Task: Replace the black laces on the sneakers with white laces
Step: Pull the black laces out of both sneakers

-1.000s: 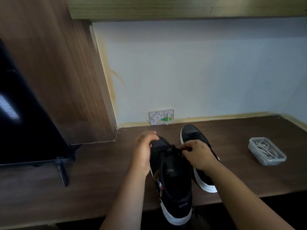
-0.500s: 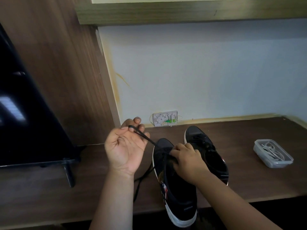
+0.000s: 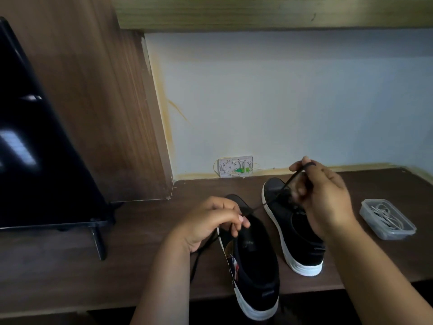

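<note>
Your black lace (image 3: pixel 271 201) stretches taut from the near sneaker (image 3: pixel 253 266) at the desk (image 3: pixel 140 266) edge up to your right hand (image 3: pixel 325 198), which pinches its end. Your left hand (image 3: pixel 210 221) pinches the lace's other stretch beside that shoe; the second sneaker (image 3: pixel 295 233) and the white laces' tub (image 3: pixel 387 219) sit to the right.

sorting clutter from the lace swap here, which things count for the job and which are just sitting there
Part of the job:
- near sneaker
- far sneaker
- black lace, held by left hand and right hand
- clear tub holding white laces

Just lying about:
- dark screen on its stand
- wall socket plate
</note>
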`<state>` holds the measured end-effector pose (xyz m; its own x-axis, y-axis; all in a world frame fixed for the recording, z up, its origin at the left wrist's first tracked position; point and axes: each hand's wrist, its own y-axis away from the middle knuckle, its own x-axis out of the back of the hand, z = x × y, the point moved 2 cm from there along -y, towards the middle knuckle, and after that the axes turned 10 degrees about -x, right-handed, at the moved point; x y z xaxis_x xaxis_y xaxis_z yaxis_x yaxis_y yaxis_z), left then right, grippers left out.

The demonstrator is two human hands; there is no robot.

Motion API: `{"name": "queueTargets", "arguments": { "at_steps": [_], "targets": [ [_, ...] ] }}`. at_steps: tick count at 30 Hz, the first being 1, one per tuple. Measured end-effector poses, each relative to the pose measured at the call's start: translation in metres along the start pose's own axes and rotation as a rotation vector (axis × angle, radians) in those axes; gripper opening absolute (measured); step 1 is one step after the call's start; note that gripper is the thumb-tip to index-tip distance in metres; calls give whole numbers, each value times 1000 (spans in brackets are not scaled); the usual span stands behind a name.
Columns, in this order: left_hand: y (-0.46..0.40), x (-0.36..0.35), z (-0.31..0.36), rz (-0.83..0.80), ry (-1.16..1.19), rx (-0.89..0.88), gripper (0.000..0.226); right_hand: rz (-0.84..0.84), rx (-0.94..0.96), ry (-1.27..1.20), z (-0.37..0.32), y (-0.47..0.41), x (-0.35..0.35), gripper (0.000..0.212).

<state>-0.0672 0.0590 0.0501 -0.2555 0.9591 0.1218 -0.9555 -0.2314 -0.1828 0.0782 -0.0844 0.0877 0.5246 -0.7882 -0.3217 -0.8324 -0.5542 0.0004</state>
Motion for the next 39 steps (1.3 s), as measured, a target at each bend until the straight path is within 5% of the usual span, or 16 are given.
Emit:
{"name": "queueTargets", "arguments": {
  "at_steps": [3, 5, 7, 9, 12, 17, 22, 24, 30, 35, 39],
  "targets": [
    [0, -1, -8, -53, -72, 160, 19, 24, 112, 384, -19, 3, 13, 21],
    [-6, 6, -24, 126, -240, 204, 19, -20, 132, 898, -21, -2, 24, 17],
    [-12, 12, -42, 306, -470, 245, 20, -213, 28, 1375, -10, -5, 30, 20],
    [-15, 11, -60, 344, -714, 321, 21, -437, -108, 1554, 15, -6, 32, 29],
    [-17, 2, -74, 263, -937, 424, 30, -377, 54, 1454, 42, -14, 21, 35],
    [-21, -6, -75, 255, -1002, 407, 7, -223, 280, 1241, 65, -21, -2, 30],
    [-24, -6, -48, 431, -359, 319, 21, -225, 247, 1156, 79, -19, -7, 34],
    [-20, -9, -21, 361, -208, 199, 24, -289, 225, 1190, 87, -19, -11, 44],
    [20, -6, 25, -156, -450, 327, 21, -231, 158, 1604, 107, -25, -22, 37],
    [29, 25, 21, 107, -708, 489, 27, -196, 17, 1633, 114, -34, -36, 33],
    [17, 33, -13, 124, -849, 506, 25, -168, -89, 1507, 110, -44, -34, 28]
  ]
}}
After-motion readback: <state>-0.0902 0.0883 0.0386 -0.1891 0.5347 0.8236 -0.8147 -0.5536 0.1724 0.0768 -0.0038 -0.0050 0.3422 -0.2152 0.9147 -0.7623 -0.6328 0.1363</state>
